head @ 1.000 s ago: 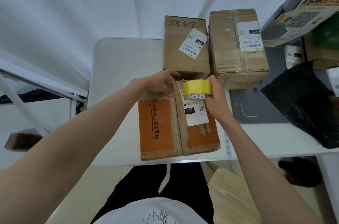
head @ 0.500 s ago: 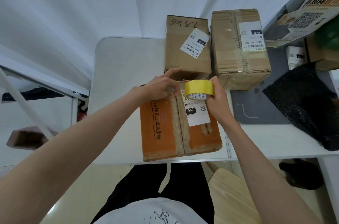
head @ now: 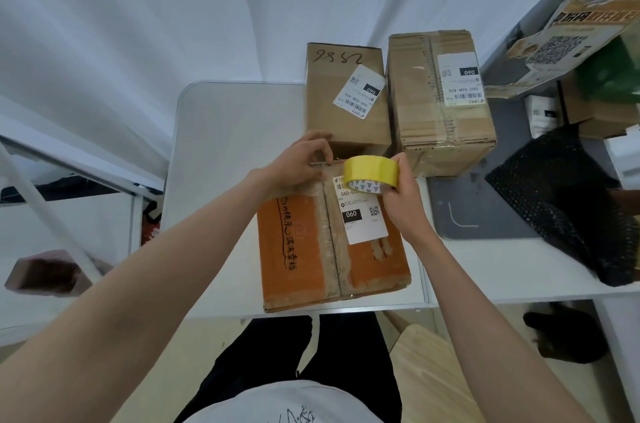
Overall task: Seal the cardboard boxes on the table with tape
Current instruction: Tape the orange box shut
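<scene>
moved: left hand [head: 300,159] has slid to the far edge of the orange box [head: 304,249]
left hand: fingers curled, pinching the tape end there
right hand [head: 401,194]: grips the yellow tape roll [head: 372,170], just right of the pinch
brown boxes [head: 346,93]: just behind the hands on the table [head: 225,131]

White curtains [head: 145,24] are hanging behind a white table [head: 225,145], soft even light falling across them. A second white table [head: 502,270] is butting against its right edge, a wooden stool [head: 429,377] is standing on the pale floor [head: 214,350] below
</scene>
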The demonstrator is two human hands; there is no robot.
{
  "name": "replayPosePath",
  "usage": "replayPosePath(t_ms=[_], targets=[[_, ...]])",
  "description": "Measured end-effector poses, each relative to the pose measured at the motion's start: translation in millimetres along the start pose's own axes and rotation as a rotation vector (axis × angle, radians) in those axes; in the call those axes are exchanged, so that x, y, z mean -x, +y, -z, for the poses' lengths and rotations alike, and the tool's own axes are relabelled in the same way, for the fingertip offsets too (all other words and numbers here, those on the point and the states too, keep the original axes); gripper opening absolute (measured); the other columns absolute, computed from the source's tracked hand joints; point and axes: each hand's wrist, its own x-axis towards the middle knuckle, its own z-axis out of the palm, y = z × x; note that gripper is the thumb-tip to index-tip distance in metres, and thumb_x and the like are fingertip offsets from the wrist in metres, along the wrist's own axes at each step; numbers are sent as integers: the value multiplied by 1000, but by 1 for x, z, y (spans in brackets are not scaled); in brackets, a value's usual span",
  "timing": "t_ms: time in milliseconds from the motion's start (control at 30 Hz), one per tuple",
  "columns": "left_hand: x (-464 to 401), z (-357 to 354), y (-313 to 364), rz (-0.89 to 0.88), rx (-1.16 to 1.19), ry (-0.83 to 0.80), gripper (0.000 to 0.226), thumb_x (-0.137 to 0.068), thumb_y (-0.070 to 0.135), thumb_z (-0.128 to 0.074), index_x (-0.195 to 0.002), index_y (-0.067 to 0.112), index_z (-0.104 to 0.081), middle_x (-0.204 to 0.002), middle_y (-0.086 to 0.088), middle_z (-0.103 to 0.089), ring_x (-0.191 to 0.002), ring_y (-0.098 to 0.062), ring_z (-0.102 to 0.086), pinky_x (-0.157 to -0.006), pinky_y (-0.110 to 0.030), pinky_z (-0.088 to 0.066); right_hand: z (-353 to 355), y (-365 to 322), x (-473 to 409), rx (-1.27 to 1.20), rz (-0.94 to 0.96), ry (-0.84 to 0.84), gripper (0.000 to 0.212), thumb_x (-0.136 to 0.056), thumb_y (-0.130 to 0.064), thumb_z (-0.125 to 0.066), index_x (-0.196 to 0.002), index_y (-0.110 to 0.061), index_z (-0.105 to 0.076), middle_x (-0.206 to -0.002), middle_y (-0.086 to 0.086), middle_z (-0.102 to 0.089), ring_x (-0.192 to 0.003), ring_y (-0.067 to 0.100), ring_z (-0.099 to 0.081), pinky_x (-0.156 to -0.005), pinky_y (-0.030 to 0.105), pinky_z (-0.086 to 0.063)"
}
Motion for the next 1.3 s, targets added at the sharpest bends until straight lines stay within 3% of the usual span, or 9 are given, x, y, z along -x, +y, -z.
replayPosePath(t_ms=[100, 233, 300, 500, 733, 833, 1033, 1167, 1300], targets=[[9, -4, 23, 98, 77, 332, 15, -101, 27, -60, -102, 18, -71, -104, 4, -65, -91, -6, -56, -84, -26, -43, -2, -12, 8, -61, -38, -31, 31, -98, -3, -53, -98, -29, -36, -105, 13, -52, -93, 22, -66, -62, 33, -58], [25, -5, 51, 283, 271, 128, 47, -100, 59, -48, -107, 21, -75, -102, 0, -74, -94, -15, -68, -87, -37, -54, -11, -26, 21, -44, -2, 31, 35, -94, -5, -62, -103, -24, -34, -110, 14, -47, -96, 24, -54, -63, 16, -46], [33, -2, 59, 287, 345, 58, 45, -94, 64, -54, -102, 24, -75, -101, -2, -76, -96, -19, -71, -94, -39, -57, -14, -32, 25, -50, -6, 44, 37, -93, -4, -63, -107, -19, -32, -115, 18, -45, -98, 27, -52, -65, 22, -45], [46, 15, 77, 265, 493, 195, 17, -83, 45, -80, -86, 28, -79, -77, 6, -76, -77, -7, -70, -73, -18, -58, -11, -49, 41, -95, 13, 38, 40, -94, -9, -64, -104, -31, -32, -114, 18, -45, -90, 20, -50, -63, 18, -44], [63, 37, 99, 271, 586, 251, 15, -87, 10, -78, -100, 2, -78, -95, -17, -75, -84, -19, -68, -77, -25, -59, -4, -70, 54, -170, -19, -21, 19, -94, -45, -61, -96, -33, -46, -100, 6, -55, -85, 20, -55, -71, 31, -45], [67, 44, 105, 249, 506, 289, 14, -87, 1, -75, -99, -6, -74, -101, -26, -72, -83, -26, -66, -87, -40, -60, -1, -79, 51, -101, 72, -88, 16, -97, -30, -65, -86, -19, -61, -81, -1, -54, -79, 21, -53, -76, 37, -46], [68, 46, 127, 9, 45, 285, 13, -91, -5, -61, -85, 7, -64, -87, -6, -64, -80, -19, -57, -74, -23, -44, -7, -90, 52, 96, 129, -133, 32, -101, -21, -60, -71, -14, -54, -70, 5, -44, -60, 5, -39, -58, 19, -32], [69, 50, 136, -143, -38, 244, 13, -93, -2, -58, -85, 8, -59, -84, 4, -56, -79, -14, -52, -68, -12, -37, -4, -91, 49, 79, 66, -23, 18, -102, -19, -59, -87, -10, -65, -73, 11, -57, -60, 10, -43, -55, 21, -32], [74, 48, 146, -215, 27, 165, 11, -98, 2, -56, -90, 9, -58, -92, -7, -63, -80, -16, -57, -73, -22, -45, 4, -89, 43, 29, 37, 65, 15, -102, -19, -58, -103, -8, -69, -87, 9, -68, -72, 15, -56, -61, 20, -41]])
